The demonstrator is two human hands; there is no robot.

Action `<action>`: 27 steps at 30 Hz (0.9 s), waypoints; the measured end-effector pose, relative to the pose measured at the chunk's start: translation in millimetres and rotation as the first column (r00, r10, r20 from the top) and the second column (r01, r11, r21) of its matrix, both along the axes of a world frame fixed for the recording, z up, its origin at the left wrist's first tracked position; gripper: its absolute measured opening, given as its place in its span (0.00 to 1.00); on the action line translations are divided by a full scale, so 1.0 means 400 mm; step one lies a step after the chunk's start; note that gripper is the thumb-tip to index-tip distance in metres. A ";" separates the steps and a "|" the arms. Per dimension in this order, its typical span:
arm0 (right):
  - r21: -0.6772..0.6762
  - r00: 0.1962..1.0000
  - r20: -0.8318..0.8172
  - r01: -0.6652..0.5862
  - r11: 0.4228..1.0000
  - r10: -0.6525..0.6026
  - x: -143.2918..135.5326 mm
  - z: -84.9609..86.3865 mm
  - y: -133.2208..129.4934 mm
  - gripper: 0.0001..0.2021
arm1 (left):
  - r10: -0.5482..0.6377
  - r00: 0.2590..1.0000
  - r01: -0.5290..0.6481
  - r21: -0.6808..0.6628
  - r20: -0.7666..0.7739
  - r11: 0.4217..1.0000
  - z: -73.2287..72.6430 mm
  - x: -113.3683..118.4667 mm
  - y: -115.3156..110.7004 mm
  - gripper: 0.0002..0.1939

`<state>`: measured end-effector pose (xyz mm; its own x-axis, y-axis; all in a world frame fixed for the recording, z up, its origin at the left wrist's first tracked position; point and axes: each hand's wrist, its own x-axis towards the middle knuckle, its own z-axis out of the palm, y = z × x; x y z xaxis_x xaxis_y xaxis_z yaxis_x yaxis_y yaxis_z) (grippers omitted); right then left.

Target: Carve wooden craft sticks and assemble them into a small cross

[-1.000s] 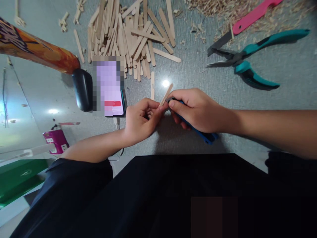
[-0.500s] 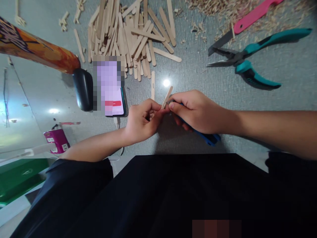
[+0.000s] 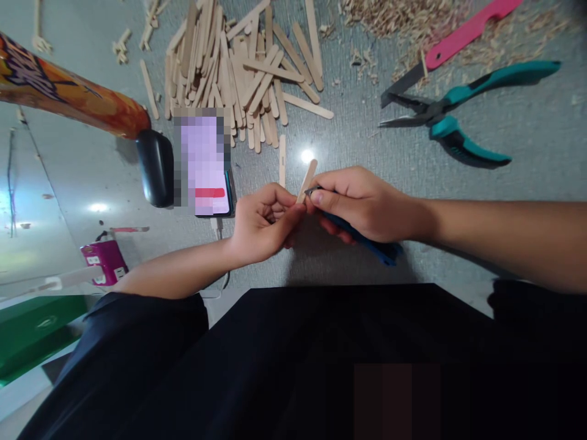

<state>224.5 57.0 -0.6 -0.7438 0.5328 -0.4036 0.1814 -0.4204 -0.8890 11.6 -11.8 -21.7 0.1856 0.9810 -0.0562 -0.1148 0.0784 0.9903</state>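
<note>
Between the fingers and thumb of my left hand [image 3: 266,223] is a short wooden stick [image 3: 309,177], its rounded end pointing up and slightly right. My right hand [image 3: 362,205] is closed around a blue-handled cutter [image 3: 383,252], whose handle sticks out below the palm. The cutter's small metal tip [image 3: 310,191] rests at the stick's right side. Both hands meet fingertip to fingertip. Just behind them another wooden stick with a small slot [image 3: 282,160] lies on the grey table [image 3: 348,140].
Many wooden sticks [image 3: 229,67] are piled at the back, beside a phone [image 3: 211,165], a black mouse [image 3: 155,168] and an orange canister [image 3: 73,91]. Teal pliers [image 3: 440,113], a pink-handled knife [image 3: 452,46] and wood shavings [image 3: 394,18] lie back right. A purple power block [image 3: 104,261] stands left.
My left thumb has shifted up against the lower end of the stick, and the stick has turned slightly. The view has moved a little; both hands keep their hold.
</note>
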 end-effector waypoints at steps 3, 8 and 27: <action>-0.058 0.999 -0.042 0.004 0.998 -0.006 0.004 -0.007 0.002 0.15 | 0.020 1.000 -0.020 -0.062 0.003 0.998 0.004 -0.002 0.002 0.15; -0.152 0.996 -0.051 0.058 0.987 -0.066 0.002 -0.007 0.007 0.13 | 0.008 1.000 -0.008 -0.103 -0.006 0.995 0.008 -0.006 0.007 0.17; 0.073 0.998 0.039 0.048 0.996 -0.051 -0.005 0.001 -0.002 0.11 | 0.084 0.995 -0.087 -0.051 -0.055 0.995 -0.003 0.004 0.004 0.17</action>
<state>222.7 56.2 -0.2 -0.6993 0.5976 -0.3923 0.1987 -0.3647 -0.9097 13.1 -10.3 -22.7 0.0963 0.9885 -0.1167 -0.0714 0.1238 0.9897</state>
